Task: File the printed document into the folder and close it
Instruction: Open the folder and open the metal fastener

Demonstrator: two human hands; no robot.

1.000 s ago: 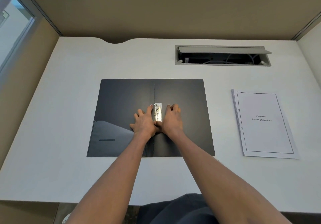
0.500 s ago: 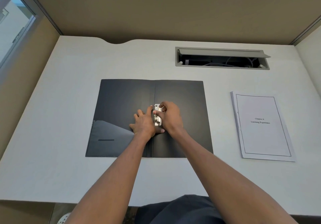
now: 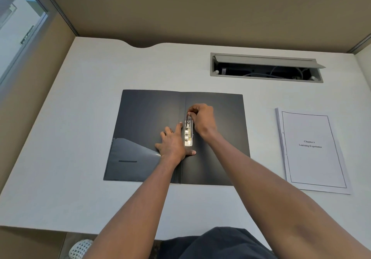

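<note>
The right hand (image 3: 202, 119) has lifted the clamp lever (image 3: 188, 118), pinching it; the left hand (image 3: 173, 143) presses flat on the open folder (image 3: 144, 122). The document (image 3: 313, 150) waits unfiled near the desk's right edge.

Shiny metal, dull plastic, plain paper

The clip (image 3: 188, 135) is shiny metal. The dark folder (image 3: 148, 118) looks like smooth plastic, mostly dull, with a glossy pocket (image 3: 130, 154). The document (image 3: 313, 152) is white paper. The desk (image 3: 80, 98) is smooth and matt.

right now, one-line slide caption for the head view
Left hand steadies the open black folder while right hand lifts its metal clip lever; printed document waits alongside.
</note>
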